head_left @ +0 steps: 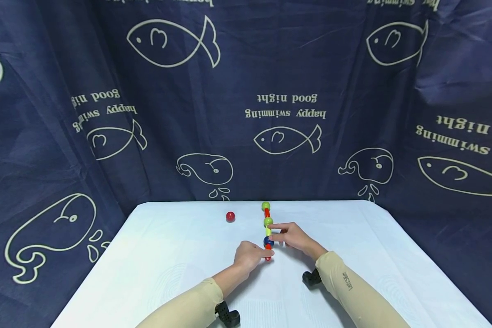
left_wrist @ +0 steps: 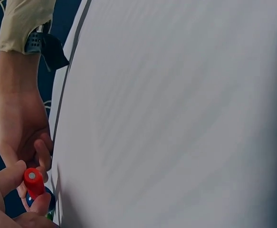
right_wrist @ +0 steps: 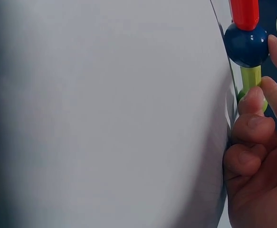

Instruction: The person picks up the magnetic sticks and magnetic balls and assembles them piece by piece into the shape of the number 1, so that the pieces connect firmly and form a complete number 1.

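Observation:
A chain of balls and rods runs away from me along the white table. Nearest is a red rod (head_left: pixel 268 258), pinched between the thumb and finger of my left hand (head_left: pixel 247 256). Its free end shows a small grey disc in the left wrist view. The rod's other end meets a dark blue ball (right_wrist: pixel 246 45). Beyond that ball, my right hand (head_left: pixel 294 236) holds a yellow-green rod (right_wrist: pixel 251 75) in its fingers, with one fingertip against the blue ball. Farther along come a green ball (head_left: pixel 268 222), another red rod (head_left: pixel 267 212) and a second green ball (head_left: pixel 265 206).
A loose dark red ball (head_left: pixel 230 217) lies left of the chain, toward the back of the white-covered table (head_left: pixel 180 241). Behind the table hangs a navy cloth (head_left: pixel 229 91) with fish and whale drawings. Black devices sit at both wrists.

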Demonstrator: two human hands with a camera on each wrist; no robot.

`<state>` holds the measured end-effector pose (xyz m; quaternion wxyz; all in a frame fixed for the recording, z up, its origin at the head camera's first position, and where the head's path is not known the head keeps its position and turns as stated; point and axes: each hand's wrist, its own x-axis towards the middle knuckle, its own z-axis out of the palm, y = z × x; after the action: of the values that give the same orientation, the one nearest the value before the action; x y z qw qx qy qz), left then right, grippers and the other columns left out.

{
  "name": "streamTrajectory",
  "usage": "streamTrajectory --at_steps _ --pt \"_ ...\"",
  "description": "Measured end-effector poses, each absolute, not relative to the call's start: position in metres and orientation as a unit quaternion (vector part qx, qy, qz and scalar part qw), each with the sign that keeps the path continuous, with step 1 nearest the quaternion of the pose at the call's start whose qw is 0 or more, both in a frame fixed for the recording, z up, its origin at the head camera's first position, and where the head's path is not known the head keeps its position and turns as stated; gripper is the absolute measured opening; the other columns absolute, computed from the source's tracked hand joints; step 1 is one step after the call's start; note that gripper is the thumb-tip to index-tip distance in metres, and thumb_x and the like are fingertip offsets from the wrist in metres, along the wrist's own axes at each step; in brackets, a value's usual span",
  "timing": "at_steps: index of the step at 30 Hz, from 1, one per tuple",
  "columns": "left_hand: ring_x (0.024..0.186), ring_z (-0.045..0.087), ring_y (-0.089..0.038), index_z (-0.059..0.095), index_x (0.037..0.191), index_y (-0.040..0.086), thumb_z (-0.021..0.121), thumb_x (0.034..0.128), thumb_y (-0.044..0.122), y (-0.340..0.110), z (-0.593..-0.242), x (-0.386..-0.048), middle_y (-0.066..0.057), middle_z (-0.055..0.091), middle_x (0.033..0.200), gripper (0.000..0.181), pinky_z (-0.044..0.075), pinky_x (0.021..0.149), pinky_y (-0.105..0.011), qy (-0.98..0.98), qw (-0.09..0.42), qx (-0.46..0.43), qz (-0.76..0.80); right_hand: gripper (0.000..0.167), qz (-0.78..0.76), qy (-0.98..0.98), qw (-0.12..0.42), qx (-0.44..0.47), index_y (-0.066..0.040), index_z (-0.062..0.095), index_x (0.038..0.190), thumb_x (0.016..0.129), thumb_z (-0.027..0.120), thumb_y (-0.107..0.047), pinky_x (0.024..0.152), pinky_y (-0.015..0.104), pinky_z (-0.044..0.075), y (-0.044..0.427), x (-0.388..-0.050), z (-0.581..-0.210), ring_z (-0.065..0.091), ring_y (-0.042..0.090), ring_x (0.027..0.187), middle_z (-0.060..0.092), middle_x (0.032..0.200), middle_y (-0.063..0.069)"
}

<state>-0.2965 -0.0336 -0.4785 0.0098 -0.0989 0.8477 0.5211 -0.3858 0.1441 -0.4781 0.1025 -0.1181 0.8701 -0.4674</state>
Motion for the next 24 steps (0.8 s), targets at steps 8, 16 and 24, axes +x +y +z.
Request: streamTrajectory --at_steps 8,16,24 --pt "0.067 0.053 -0.017 0.072 0.074 0.007 0.087 0.0758 0.035 -0.037 -0.477 -0.295 0.000 0.068 0.072 0.031 0.038 0.056 -0.028 0.848 0.018 -0.093 0.522 0.049 -0.468 0.870 0.104 -0.116 -0.026 0.071 0.128 0.082 0.082 -0.038 0.050 0.025 0.033 0.144 -0.385 -0.477 0.043 0.014 0.051 0.058 0.071 0.001" --pt "0.068 0.052 -0.017 0.072 0.075 0.007 0.085 0.0785 0.037 -0.039 -0.477 -0.296 -0.001 0.066 0.074 0.033 0.037 0.056 -0.028 0.845 0.019 -0.088 0.528 0.051 -0.463 0.872 0.105 -0.117 -0.025 0.070 0.130 0.082 0.082 -0.040 0.050 0.026 0.033 0.143 -0.383 -0.477 0.042 0.015 0.052 0.056 0.071 0.001" --pt "0.076 0.057 -0.017 0.076 0.084 0.004 0.082 0.0814 0.035 -0.048 -0.476 -0.298 -0.002 0.072 0.087 0.031 0.043 0.062 -0.029 0.845 0.001 -0.066 0.531 0.052 -0.462 0.873 0.104 -0.116 -0.024 0.069 0.131 0.083 0.081 -0.040 0.051 0.026 0.032 0.143 -0.383 -0.475 0.042 0.015 0.053 0.053 0.070 0.000"
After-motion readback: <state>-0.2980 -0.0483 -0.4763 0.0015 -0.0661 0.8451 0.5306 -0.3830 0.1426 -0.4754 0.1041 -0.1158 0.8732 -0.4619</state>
